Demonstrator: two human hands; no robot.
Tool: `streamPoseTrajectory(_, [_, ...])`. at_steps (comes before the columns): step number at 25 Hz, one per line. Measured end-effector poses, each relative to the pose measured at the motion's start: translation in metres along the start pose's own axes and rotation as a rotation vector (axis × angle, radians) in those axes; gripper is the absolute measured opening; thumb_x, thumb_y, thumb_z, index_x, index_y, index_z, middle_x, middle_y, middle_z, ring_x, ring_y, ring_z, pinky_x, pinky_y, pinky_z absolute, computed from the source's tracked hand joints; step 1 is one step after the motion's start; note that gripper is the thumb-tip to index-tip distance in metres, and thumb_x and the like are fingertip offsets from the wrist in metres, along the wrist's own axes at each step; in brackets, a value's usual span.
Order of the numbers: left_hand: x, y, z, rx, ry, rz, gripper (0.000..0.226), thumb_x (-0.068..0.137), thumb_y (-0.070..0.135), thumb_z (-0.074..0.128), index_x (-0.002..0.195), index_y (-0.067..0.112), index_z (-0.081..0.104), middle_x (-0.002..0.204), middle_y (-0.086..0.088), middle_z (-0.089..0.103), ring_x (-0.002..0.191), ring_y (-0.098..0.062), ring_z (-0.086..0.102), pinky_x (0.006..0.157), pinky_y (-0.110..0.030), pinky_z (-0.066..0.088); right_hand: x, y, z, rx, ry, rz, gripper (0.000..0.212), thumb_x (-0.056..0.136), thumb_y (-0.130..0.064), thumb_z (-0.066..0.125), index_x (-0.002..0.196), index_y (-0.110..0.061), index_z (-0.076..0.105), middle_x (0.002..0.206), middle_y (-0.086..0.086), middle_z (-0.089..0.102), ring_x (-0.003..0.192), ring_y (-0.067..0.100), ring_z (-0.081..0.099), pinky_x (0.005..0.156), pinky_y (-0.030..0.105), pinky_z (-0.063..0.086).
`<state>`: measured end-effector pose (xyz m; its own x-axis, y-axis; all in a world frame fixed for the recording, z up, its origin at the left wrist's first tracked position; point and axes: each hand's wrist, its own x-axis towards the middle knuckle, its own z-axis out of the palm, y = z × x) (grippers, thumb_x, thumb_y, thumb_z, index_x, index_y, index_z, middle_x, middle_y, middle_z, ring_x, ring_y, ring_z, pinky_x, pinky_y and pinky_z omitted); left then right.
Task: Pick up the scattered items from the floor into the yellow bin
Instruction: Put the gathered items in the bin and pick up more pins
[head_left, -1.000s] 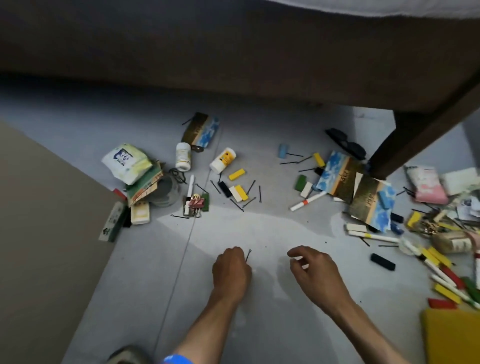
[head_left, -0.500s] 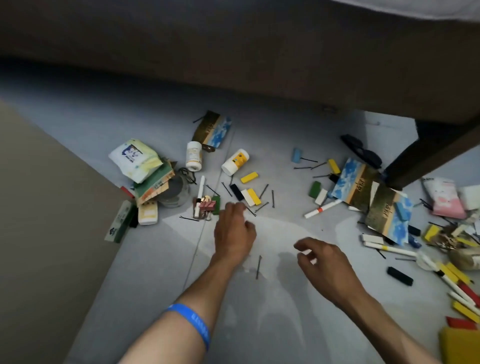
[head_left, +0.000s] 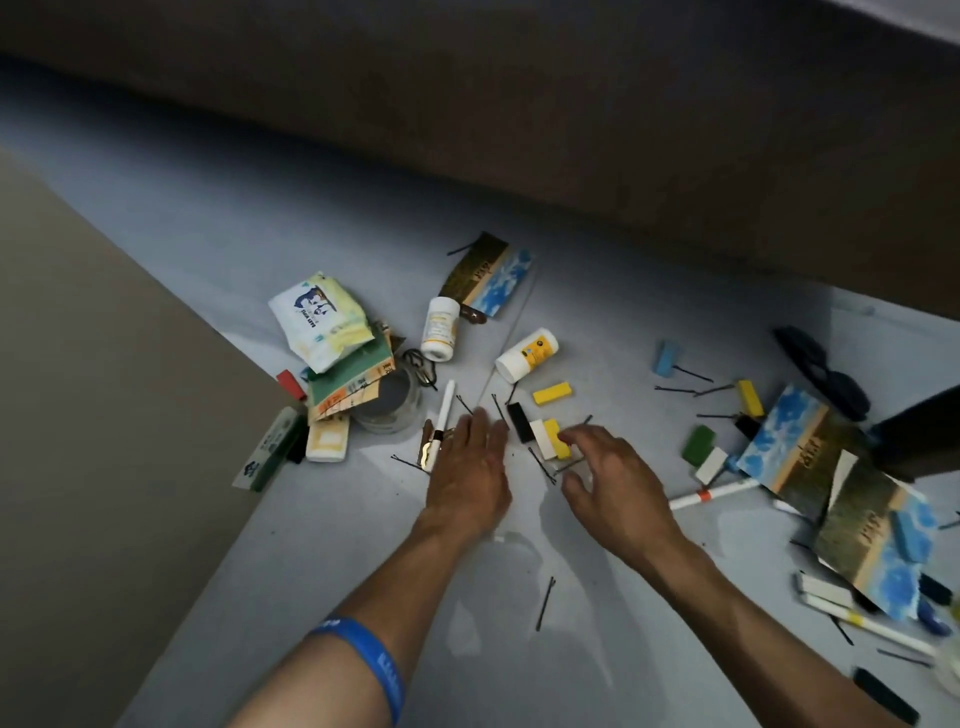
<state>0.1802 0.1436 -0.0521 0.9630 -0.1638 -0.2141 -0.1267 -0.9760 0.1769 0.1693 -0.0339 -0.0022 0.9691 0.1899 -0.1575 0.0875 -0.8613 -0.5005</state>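
A lone hairpin (head_left: 545, 603) lies nearest, on the floor (head_left: 311, 545) between the forearms. Beyond it, the left hand (head_left: 470, 475) reaches flat, fingers straight and close together, tips by a white pen (head_left: 442, 415) and a black block (head_left: 518, 422). The right hand (head_left: 605, 480) hovers with fingers curved and spread, thumb apart, holding nothing, its tips over a yellow block (head_left: 555, 439) and white block (head_left: 541, 440).

The blocks look small, hard and smooth; pinching each by its long sides should hold better than scooping. The thin pins beside them probably need fingertips pressed flat, then a nail under one end.

Farther off lie two white bottles (head_left: 525, 354), another yellow block (head_left: 551, 393) and packets (head_left: 319, 319). The yellow bin is out of view.
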Motion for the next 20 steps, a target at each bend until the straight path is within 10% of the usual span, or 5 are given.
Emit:
streamPoseTrajectory(5, [0.02,-0.007,-0.014,-0.198,0.101,-0.114,0.02,0.093,0.032,0.048,0.1,0.017,0.06,0.111,-0.003,0.058,0.111,-0.025,0.052,0.098,-0.045,0.038,0.051,-0.014,0.029,-0.266,-0.03,0.162,0.05,0.09,-0.052,0.053,0.122,-0.014,0.051,0.121,0.008,0.055,0.109,0.029,0.051,0.085,0.038,0.044])
streamPoseTrajectory(11, [0.069,0.014,-0.019,-0.279,0.135,-0.296,0.03,0.091,0.035,0.06,0.098,0.006,0.067,0.106,-0.014,0.061,0.102,-0.03,0.058,0.086,-0.037,0.044,0.038,0.0,0.046,-0.347,-0.047,0.111,0.028,0.093,-0.028,0.05,0.117,-0.015,0.053,0.119,0.01,0.053,0.108,0.029,0.052,0.077,0.035,0.047])
streamPoseTrajectory(20, [0.03,0.03,-0.008,-0.471,0.017,-0.122,0.021,0.083,0.026,0.069,0.095,0.008,0.069,0.103,-0.013,0.061,0.096,-0.027,0.06,0.082,-0.031,0.046,0.003,0.02,0.042,-0.054,-0.067,0.329,0.033,0.076,-0.035,0.066,0.1,-0.015,0.055,0.103,0.006,0.053,0.087,0.027,0.058,0.062,0.029,0.039])
